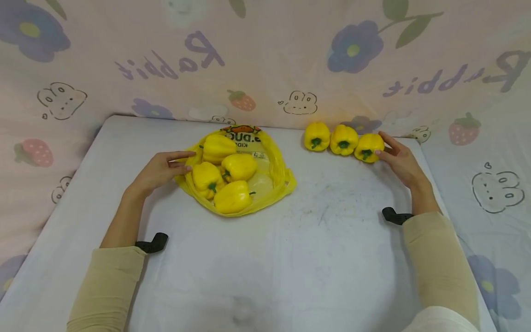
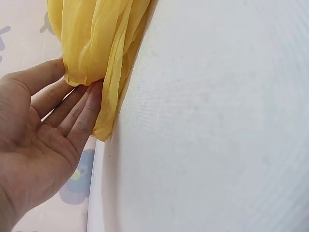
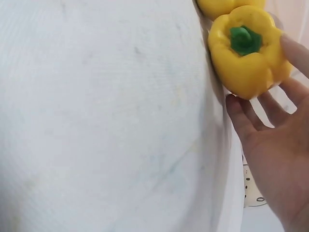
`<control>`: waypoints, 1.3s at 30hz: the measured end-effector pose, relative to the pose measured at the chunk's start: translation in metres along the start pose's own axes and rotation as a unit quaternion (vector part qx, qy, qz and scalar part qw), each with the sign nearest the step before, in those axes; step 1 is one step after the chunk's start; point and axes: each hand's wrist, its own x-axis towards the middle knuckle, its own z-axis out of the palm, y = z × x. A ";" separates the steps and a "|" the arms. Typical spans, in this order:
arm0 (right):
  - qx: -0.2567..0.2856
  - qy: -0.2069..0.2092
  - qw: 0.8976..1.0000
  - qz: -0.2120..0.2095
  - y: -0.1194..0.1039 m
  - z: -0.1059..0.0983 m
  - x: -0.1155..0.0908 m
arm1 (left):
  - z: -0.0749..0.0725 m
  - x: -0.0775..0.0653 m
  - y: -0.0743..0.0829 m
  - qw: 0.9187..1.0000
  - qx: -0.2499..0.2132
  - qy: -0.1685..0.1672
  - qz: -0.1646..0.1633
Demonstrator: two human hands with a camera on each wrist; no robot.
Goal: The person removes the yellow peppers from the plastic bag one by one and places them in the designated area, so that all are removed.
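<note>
An open yellow plastic bag (image 1: 284, 184) with printing on it lies on the table, and several yellow bell peppers (image 1: 239, 167) sit in it. My left hand (image 1: 159, 170) is at the bag's left edge. Its fairly straight fingers touch the thin plastic (image 2: 89, 48), and some fingertips are hidden by its folds. Three more yellow bell peppers stand in a row at the back right, green stems facing me. My right hand (image 1: 400, 159) holds the rightmost bell pepper (image 3: 246, 67), with the thumb on one side and the fingers on the other.
The white table (image 1: 265, 263) has faint dark marks right of the bag. A patterned cloth (image 1: 265, 60) hangs behind the table and along its sides. A black mount (image 1: 155, 243) sticks out at the left wrist, another black mount (image 1: 396, 216) at the right wrist.
</note>
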 end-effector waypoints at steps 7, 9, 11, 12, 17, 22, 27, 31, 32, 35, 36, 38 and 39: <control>0.005 0.002 1.000 -0.019 -0.001 0.003 -0.001 | 0.001 0.000 0.001 1.000 -0.003 -0.001 -0.001; 0.025 -0.002 0.999 -0.021 -0.001 0.004 0.000 | 0.001 0.000 0.001 1.000 0.000 0.002 -0.001; 0.045 -0.002 0.999 -0.024 -0.002 0.005 0.001 | 0.001 0.000 0.002 1.000 0.004 0.004 -0.002; 0.048 -0.001 0.999 -0.026 -0.002 0.006 0.002 | 0.001 0.000 0.002 1.000 0.005 0.004 -0.003; 0.101 0.006 0.994 -0.033 -0.002 0.011 0.006 | 0.001 -0.002 0.002 1.000 0.007 0.002 -0.001; 0.238 -0.014 0.970 -0.046 -0.001 0.016 0.008 | 0.002 -0.002 0.005 1.000 0.002 0.002 0.002; 0.250 0.001 0.966 -0.066 -0.003 0.020 0.009 | 0.002 -0.003 0.006 1.000 0.003 0.000 0.005; 0.195 0.058 0.975 -0.090 -0.007 0.019 0.008 | 0.002 -0.003 0.006 1.000 0.008 0.001 0.005; 0.182 0.074 0.976 -0.096 -0.009 0.019 0.008 | 0.002 -0.002 0.006 1.000 0.011 0.001 0.006; 0.175 0.113 0.971 -0.118 -0.017 0.018 0.009 | 0.001 -0.002 0.007 1.000 0.015 0.003 0.009; 0.180 0.121 0.968 -0.129 -0.020 0.018 0.009 | 0.000 -0.002 0.007 1.000 0.015 0.002 0.008; 0.201 0.130 0.959 -0.152 -0.027 0.020 0.008 | 0.000 -0.003 0.007 1.000 0.014 0.000 0.007; 0.212 0.132 0.955 -0.161 -0.030 0.021 0.007 | 0.000 -0.003 0.007 1.000 0.014 0.000 0.005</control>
